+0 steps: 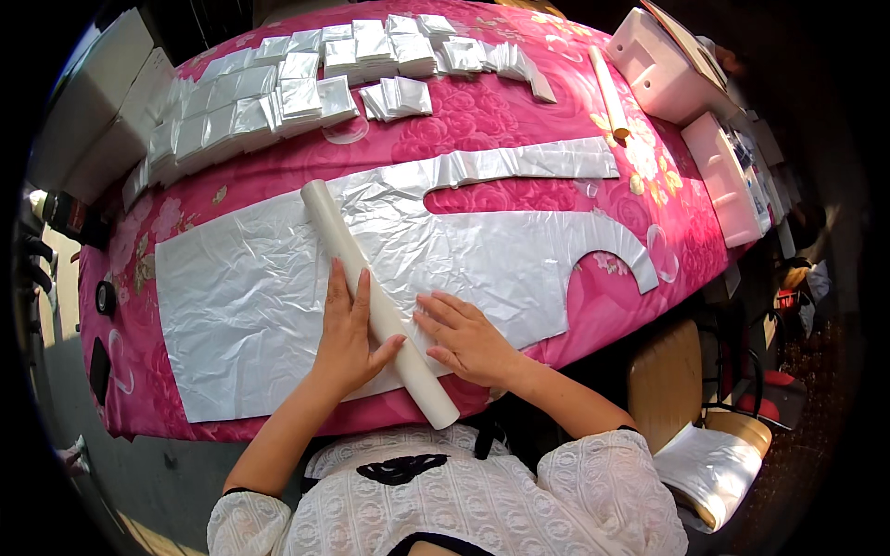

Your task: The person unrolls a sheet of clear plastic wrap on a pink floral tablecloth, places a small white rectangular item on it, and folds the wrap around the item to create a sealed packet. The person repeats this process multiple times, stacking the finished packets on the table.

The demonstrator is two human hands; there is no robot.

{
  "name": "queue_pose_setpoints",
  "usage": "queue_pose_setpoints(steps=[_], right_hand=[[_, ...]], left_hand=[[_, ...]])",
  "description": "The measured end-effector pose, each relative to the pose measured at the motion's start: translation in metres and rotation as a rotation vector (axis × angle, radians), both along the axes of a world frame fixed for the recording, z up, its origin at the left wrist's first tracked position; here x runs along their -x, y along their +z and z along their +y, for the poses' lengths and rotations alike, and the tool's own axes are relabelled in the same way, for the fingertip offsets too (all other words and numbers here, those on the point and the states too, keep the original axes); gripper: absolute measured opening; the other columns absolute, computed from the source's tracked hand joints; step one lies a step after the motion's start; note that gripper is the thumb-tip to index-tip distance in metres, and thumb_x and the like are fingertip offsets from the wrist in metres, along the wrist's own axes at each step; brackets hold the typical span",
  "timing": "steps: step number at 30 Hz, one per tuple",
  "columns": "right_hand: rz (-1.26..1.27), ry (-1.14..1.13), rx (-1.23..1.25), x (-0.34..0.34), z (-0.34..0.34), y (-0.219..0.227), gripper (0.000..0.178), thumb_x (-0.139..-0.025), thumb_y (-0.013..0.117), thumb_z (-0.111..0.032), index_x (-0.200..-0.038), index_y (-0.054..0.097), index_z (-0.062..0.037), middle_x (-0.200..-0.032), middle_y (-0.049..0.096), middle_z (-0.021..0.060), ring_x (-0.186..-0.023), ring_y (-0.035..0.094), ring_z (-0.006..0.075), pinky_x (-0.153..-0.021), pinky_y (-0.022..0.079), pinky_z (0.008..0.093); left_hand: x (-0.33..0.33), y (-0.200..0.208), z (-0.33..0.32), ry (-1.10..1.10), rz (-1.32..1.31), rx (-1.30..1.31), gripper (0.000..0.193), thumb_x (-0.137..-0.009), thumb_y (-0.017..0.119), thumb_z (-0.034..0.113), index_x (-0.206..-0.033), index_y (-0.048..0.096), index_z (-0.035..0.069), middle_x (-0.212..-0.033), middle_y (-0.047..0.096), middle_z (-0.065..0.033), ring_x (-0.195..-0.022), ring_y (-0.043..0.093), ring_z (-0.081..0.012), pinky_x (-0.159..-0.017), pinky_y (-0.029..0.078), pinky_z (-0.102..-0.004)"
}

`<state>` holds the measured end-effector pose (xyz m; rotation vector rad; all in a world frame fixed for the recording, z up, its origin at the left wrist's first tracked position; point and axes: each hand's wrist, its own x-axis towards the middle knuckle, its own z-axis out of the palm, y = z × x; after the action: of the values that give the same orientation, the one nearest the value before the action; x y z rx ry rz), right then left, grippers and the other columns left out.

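A thin silvery-white plastic apron (250,306) lies spread and creased on the table, its neck loop and straps pointing right. Slanting across it is a long white tube (329,220), its near end jutting past the table's front edge. My left hand (348,334) rests on the tube with fingers stretched out and thumb spread to the right. Just right of the tube, my right hand (468,341) lies flat on the plastic, fingers extended and apart. Whether its fingertips touch the tube, I cannot tell.
Stacks of folded silvery plastic packets (297,97) line the far side of the pink floral tablecloth (464,116). Another tube (607,93) lies far right, beside white foam boxes (663,69). A black phone-like slab (100,371) sits at the left edge. A wooden chair (667,380) stands right.
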<state>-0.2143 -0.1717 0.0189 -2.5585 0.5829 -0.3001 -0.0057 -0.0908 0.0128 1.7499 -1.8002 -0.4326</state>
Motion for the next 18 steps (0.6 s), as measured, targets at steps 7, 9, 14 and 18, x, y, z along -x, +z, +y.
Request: queue_pose_setpoints(steps=[7, 9, 14, 18], right_hand=[[0.036, -0.639, 0.333, 0.138, -0.133, -0.03, 0.04, -0.089, 0.043, -0.017, -0.124, 0.048, 0.0025, -0.133, 0.044, 0.0166, -0.124, 0.04, 0.0308, -0.104, 0.029, 0.0382], [0.065, -0.857, 0.375, 0.187, -0.154, -0.03, 0.036, -0.09, 0.043, -0.016, -0.119, 0.053, 0.0034, -0.128, 0.049, 0.0185, -0.121, 0.044, 0.0307, -0.101, 0.034, 0.0363], [-0.175, -0.88, 0.544, 0.203, -0.154, -0.019, 0.008, -0.072, 0.066, -0.007, -0.08, 0.064, -0.004, -0.089, 0.067, 0.0078, -0.083, 0.062, 0.0257, -0.076, 0.047, 0.0346], [-0.377, -0.764, 0.393, 0.123, -0.104, 0.022, 0.01, -0.069, 0.068, -0.006, -0.073, 0.058, -0.0032, -0.08, 0.065, 0.0065, -0.074, 0.061, 0.0242, -0.068, 0.047, 0.0337]], left_hand=[[0.039, 0.002, -0.025, -0.056, 0.055, 0.1, 0.089, -0.074, 0.065, 0.027, -0.142, 0.013, 0.003, -0.146, -0.001, -0.0289, -0.135, 0.003, -0.0453, -0.109, 0.011, -0.0479], [0.049, 0.003, -0.03, -0.072, 0.038, 0.091, 0.087, -0.075, 0.064, 0.025, -0.142, 0.015, 0.002, -0.146, 0.0, -0.0284, -0.135, 0.003, -0.0448, -0.109, 0.011, -0.0481], [0.062, 0.006, -0.032, -0.08, -0.016, 0.084, 0.081, -0.077, 0.063, 0.022, -0.14, 0.018, 0.0, -0.146, 0.004, -0.0261, -0.136, 0.005, -0.0429, -0.109, 0.012, -0.0465], [0.061, 0.016, -0.029, -0.118, 0.089, 0.157, 0.07, -0.078, 0.062, 0.022, -0.135, 0.029, -0.001, -0.143, 0.02, -0.0236, -0.133, 0.021, -0.0377, -0.107, 0.022, -0.0432]])
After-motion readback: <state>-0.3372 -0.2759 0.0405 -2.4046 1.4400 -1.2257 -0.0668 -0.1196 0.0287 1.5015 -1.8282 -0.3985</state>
